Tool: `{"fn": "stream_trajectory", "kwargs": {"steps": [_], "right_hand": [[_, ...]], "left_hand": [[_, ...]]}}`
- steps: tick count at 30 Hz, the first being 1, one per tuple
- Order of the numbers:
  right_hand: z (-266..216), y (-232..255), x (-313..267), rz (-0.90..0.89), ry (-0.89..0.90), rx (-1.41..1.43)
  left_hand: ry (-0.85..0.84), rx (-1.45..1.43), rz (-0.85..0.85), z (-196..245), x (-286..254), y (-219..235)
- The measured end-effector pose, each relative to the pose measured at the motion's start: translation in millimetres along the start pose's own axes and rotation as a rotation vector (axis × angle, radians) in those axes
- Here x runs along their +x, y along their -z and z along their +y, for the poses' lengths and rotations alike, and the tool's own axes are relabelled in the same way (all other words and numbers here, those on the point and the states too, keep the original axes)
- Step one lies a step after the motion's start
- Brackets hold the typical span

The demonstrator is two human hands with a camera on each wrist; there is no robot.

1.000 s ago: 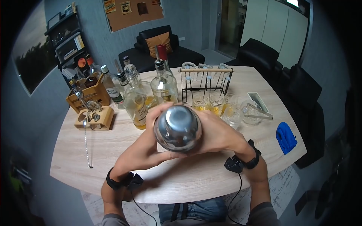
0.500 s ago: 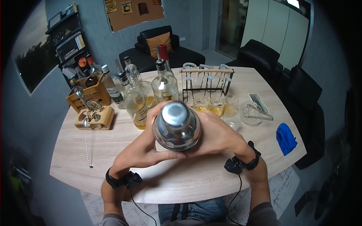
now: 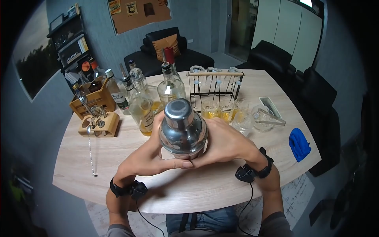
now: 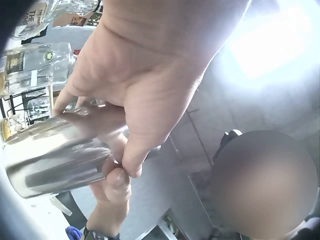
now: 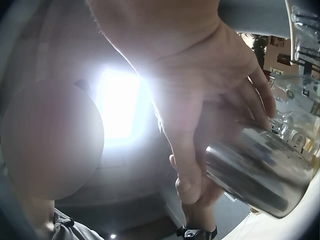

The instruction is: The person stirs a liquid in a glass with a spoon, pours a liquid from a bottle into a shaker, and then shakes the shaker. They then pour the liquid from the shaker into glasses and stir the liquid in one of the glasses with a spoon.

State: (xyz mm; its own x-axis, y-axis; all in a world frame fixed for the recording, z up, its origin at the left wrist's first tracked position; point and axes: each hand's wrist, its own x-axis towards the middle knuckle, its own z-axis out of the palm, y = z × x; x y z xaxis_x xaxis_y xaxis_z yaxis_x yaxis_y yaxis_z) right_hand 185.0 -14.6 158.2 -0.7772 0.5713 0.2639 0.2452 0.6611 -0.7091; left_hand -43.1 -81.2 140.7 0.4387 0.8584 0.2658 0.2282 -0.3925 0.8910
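Observation:
A shiny metal cocktail shaker (image 3: pixel 184 136) with a domed shoulder and a small cap is held up over the table's front half. My left hand (image 3: pixel 148 158) wraps round its left side, the thumb lying across the near side. On the other side my right hand (image 3: pixel 223 144) grips it, and the two thumb tips come close together below the shoulder. In the left wrist view the shaker's smooth body (image 4: pixel 57 162) reaches out past the fingers. The right wrist view shows the same body (image 5: pixel 260 172) beyond my palm.
Behind the hands stand several liquor bottles (image 3: pixel 142 112), glasses with amber liquid (image 3: pixel 226 110) and a rack of hanging glasses (image 3: pixel 216 74). At left are a wooden tool stand (image 3: pixel 110 125) and a bar spoon (image 3: pixel 90 152); at right, tongs (image 3: pixel 272 118) on a glass bowl and a blue cloth (image 3: pixel 299 145).
The shaker has tilted so its cap has moved farther from me and more of the cap's side and shoulder shows. Both hands keep their hold and have barely shifted.

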Motion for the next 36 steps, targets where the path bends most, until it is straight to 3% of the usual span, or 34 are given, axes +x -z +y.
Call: {"fn": "stream_trajectory", "kwargs": {"steps": [2, 3, 5, 9, 11, 12, 14, 18, 19, 21, 25, 27, 31, 33, 34, 36], "right_hand": [[4, -1, 1, 0.054, 0.070, 0.040], [5, -2, 1, 0.054, 0.070, 0.040], [5, -2, 2, 0.132, 0.108, -0.012], [4, 1, 1, 0.041, 0.070, 0.004], [-5, 2, 0, -0.023, -0.054, 0.030], [-1, 1, 0, -0.021, -0.054, 0.032], [11, -3, 2, 0.081, 0.139, 0.027], [5, -1, 3, 0.064, 0.102, 0.018], [4, -2, 3, 0.045, 0.084, 0.013], [4, -2, 1, 0.027, 0.063, 0.008], [5, -4, 2, 0.039, 0.069, 0.057], [6, -7, 3, 0.143, 0.142, 0.009], [4, -3, 3, 0.070, 0.125, 0.036], [1, -3, 2, -0.033, -0.041, 0.047], [2, -4, 2, -0.032, -0.042, 0.047], [5, -6, 2, 0.089, 0.142, 0.042]], "left_hand": [[-0.082, 0.320, -0.010, -1, 1, 2], [-0.081, 0.320, -0.011, -5, 3, 2], [-0.286, 0.248, -0.006, -17, 9, 1], [-0.113, 0.309, -0.023, -3, 2, 2], [0.000, -0.092, 0.003, -2, 2, -2], [0.001, -0.091, 0.002, -2, 2, -2], [-0.087, 0.201, -0.002, 0, 2, -2], [-0.103, 0.349, -0.011, -2, 1, 1], [-0.104, 0.349, -0.010, -2, 1, 0], [-0.005, 0.002, 0.011, -1, 1, 0], [-0.069, 0.304, -0.017, 0, 0, 4], [-0.287, 0.293, -0.022, -11, 4, 4], [-0.116, 0.352, -0.004, 3, -1, 3], [-0.036, 0.060, 0.012, 0, -2, 2], [-0.036, 0.059, 0.012, 0, -2, 2], [-0.216, 0.291, 0.010, 1, -2, 2]]}}
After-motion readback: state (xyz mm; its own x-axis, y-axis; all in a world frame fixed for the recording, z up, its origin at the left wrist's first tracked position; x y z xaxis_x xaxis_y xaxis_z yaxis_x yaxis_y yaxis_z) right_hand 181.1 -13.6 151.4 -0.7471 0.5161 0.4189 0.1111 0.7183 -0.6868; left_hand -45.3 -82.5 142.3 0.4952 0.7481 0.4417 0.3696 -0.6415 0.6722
